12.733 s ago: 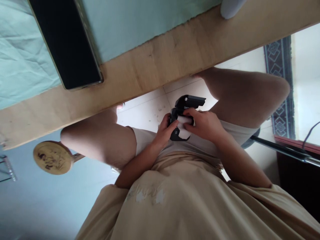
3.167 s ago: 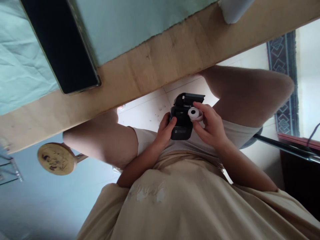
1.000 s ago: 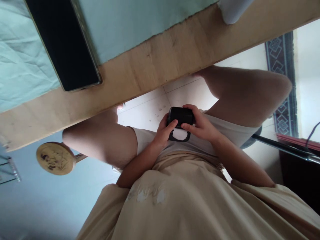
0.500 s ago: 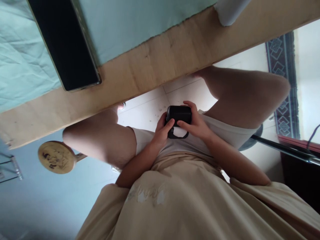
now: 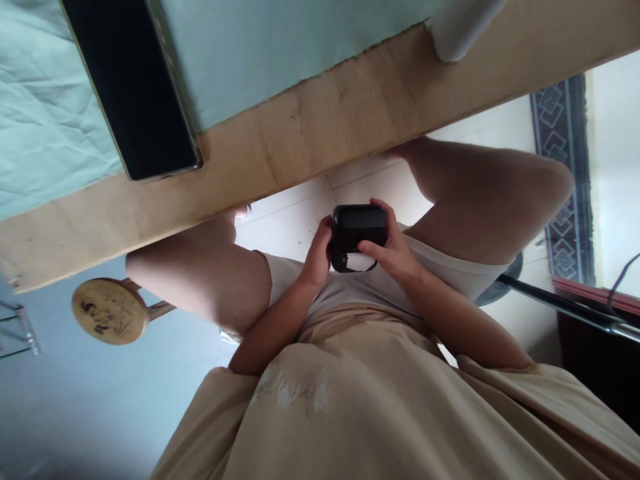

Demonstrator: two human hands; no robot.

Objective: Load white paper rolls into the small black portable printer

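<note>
While right fingers (image 5: 373, 250) clamp the black device (image 5: 356, 225), left fingers (image 5: 323, 235) touch its left edge, grip unclear.

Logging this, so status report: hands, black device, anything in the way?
Right hand gripping black device, left hand at its side. Lid down, white paper showing below. Table edge not blocking.

Hands counted: two, left hand (image 5: 317, 257) and right hand (image 5: 397, 253). Devices: one, black (image 5: 359, 223). Paper pieces showing: one (image 5: 359, 262). Phones: one (image 5: 135, 93). Tables: one (image 5: 310, 127). Cloths on it: one (image 5: 280, 57). White cylinders: one, partly in view (image 5: 460, 30). Round wooden seats: one (image 5: 109, 311). Bent legs: two (image 5: 210, 273). Dark cables: one (image 5: 623, 277).
</note>
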